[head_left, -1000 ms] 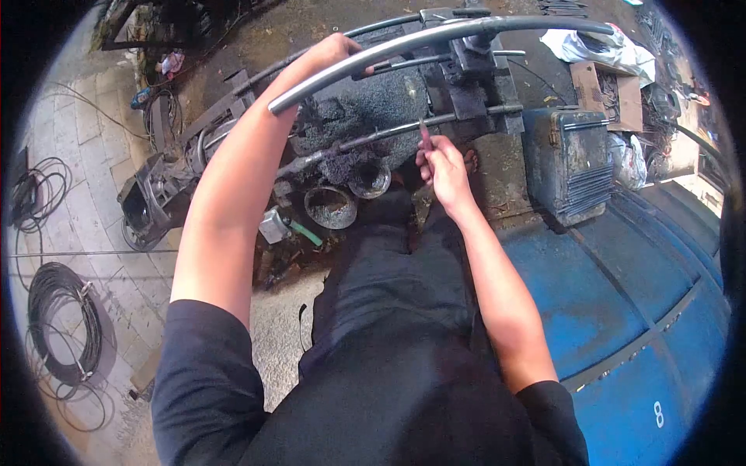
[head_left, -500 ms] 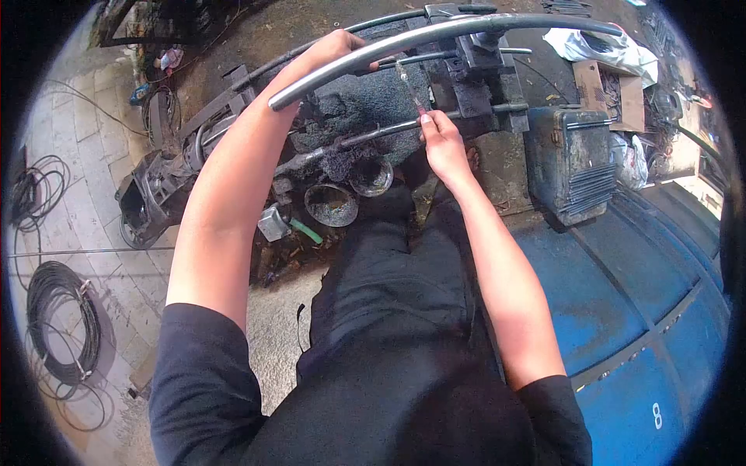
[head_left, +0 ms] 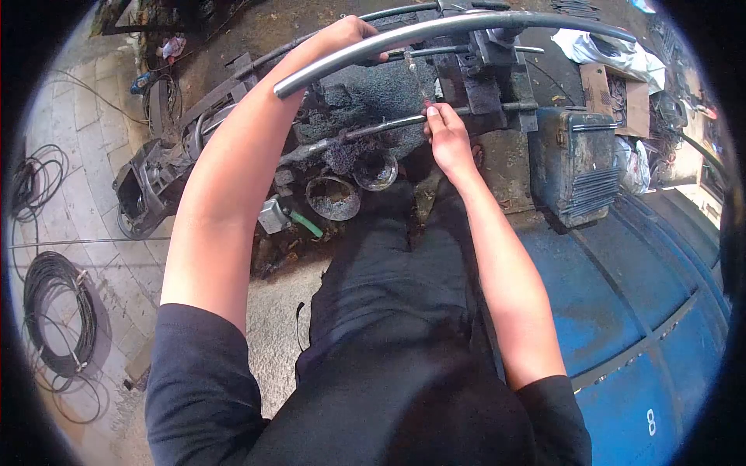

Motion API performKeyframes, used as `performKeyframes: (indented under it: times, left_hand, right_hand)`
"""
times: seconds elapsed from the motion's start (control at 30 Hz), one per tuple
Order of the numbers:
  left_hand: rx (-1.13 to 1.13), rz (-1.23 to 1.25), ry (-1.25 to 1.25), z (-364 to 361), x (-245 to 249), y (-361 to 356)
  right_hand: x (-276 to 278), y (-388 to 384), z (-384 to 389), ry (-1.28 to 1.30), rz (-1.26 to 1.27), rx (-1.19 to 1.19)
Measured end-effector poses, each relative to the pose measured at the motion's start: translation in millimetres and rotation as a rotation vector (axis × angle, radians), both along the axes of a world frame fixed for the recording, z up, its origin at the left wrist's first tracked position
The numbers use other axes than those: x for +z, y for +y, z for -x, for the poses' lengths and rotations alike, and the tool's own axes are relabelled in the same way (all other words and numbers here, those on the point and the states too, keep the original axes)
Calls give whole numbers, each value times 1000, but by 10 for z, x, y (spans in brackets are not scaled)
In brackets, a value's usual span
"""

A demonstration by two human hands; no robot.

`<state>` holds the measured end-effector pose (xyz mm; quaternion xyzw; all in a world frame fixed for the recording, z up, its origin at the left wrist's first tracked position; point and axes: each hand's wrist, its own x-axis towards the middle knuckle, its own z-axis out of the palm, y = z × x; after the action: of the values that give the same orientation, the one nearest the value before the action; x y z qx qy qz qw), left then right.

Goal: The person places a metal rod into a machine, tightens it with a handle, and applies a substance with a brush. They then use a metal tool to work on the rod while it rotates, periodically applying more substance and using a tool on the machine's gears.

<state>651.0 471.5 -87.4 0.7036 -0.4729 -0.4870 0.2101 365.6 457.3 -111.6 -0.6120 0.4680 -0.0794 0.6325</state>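
My right hand [head_left: 447,138] is closed, thumb and fingers pinching the reddish handle of a thin brush-like tool [head_left: 415,74]. The tool points up and away toward the machine's middle rod [head_left: 435,51]. Beyond a thick, curved metal bar [head_left: 466,23] that crosses the view is my left hand [head_left: 351,33]; the bar partly hides it. Its fingers bend near the middle rod, and what they hold, if anything, is hidden. Under both hands lies a dark, grainy mass [head_left: 365,97] between the machine's rods.
Two round metal bowls [head_left: 332,199] sit below the front rod, near a green-handled tool [head_left: 306,224]. To the right stand a grimy metal container [head_left: 553,167] with thin rods and a blue metal surface [head_left: 598,287]. Coiled black cable [head_left: 58,314] lies on the left paving.
The view has shifted slightly. My right hand keeps its pinch on the tool, and my left hand stays behind the curved bar with little visible movement.
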Motion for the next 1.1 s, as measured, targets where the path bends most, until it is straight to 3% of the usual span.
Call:
performKeyframes:
  times: [0.43,0.6,1.1]
  left_hand:
    - [-54,14,-92,16,86,3]
    - [-52,-4,28,-8,78,4]
    - [4,30,21,38,78,8]
  right_hand:
    - [-91,0,22,36,18,10]
    - [-65,-12,9,49,37,20]
    - [71,27,-17,97,168,45]
